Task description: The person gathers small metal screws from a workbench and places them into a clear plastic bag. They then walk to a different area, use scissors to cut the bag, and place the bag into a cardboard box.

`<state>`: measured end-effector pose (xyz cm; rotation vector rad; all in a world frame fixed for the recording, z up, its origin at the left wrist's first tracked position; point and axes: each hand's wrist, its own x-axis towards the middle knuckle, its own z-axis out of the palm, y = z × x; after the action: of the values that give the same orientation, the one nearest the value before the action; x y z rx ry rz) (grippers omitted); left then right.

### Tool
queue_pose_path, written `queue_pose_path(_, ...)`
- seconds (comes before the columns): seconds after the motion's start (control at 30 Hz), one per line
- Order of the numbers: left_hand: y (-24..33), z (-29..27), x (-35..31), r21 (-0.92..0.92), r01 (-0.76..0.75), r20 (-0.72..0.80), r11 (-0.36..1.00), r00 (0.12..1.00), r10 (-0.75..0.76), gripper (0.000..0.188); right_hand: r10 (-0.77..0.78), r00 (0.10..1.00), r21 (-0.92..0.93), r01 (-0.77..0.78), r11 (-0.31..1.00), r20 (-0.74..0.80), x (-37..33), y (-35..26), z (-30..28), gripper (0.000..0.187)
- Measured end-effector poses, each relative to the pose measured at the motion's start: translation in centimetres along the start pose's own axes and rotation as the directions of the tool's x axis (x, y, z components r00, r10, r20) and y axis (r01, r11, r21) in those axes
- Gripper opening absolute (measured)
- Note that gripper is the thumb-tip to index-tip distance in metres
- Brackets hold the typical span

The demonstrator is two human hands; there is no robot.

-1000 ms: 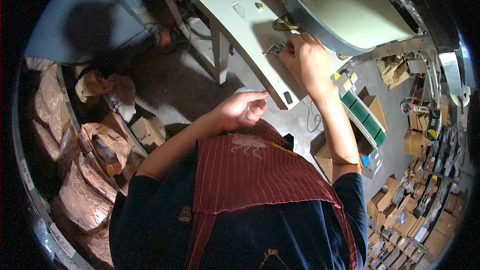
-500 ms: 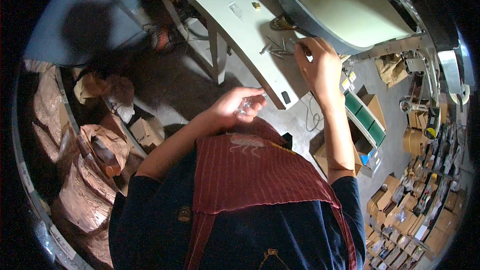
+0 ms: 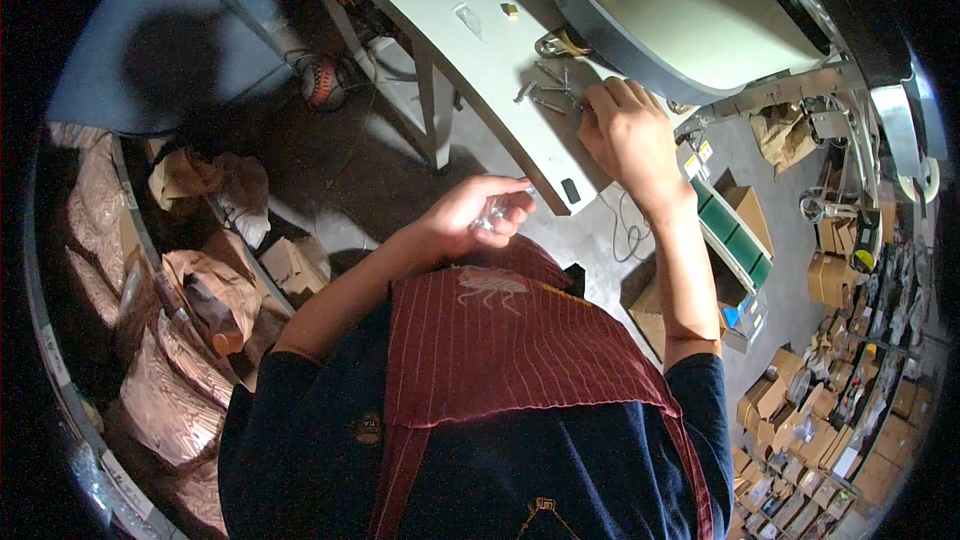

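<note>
My left hand (image 3: 478, 212) is palm up in front of the apron, its fingers curled round a crumpled piece of clear plastic (image 3: 490, 212), perhaps a small bag. Farther right, my right hand (image 3: 632, 135) reaches over the table's near end with the knuckles up. Its bent fingers point down beside a loose group of metal screws (image 3: 550, 90); the fingertips are hidden, so whatever they pinch cannot be made out. The screws lie scattered on the white table (image 3: 440, 0).
Farther up the table lie a flat clear plastic bag (image 3: 467, 20) and a small brass-coloured block (image 3: 510, 10). A large round-edged machine pan (image 3: 690, 10) overhangs the right side. Brown paper-wrapped bundles (image 3: 175, 390) stand left; cardboard boxes (image 3: 800, 410) fill the right.
My right hand has turned and lowered, its fingers now closer to the screws, some of which have shifted. The left hand stays in place with the clear plastic.
</note>
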<state>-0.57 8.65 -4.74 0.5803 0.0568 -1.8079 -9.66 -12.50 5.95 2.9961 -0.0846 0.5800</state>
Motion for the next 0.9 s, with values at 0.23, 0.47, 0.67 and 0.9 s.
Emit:
queue_pose_path(0.23,0.3,1.2,-0.4,0.008,0.021,-0.056,1.000,0.998,-0.021,0.032,0.043,0.998,0.130,-0.038,0.991,-0.035,0.0,-0.5,-2.1,0.021)
queue_pose_path(0.47,0.0,2.5,-1.4,0.107,-0.033,0.023,0.994,0.999,0.031,0.041,-0.193,0.978,0.551,0.115,0.827,0.086,-0.9,-4.7,-4.4,0.024)
queue_pose_path(0.67,0.3,2.7,-1.4,0.128,0.080,0.005,0.989,0.997,-0.082,0.044,0.386,0.894,0.045,-0.405,0.913,0.229,3.7,-1.9,-1.5,0.033)
queue_pose_path(0.9,0.1,1.7,-1.1,0.050,0.069,0.000,0.996,0.998,-0.069,0.038,0.221,0.898,-0.029,-0.227,0.974,0.380,6.5,-1.5,0.5,0.031)
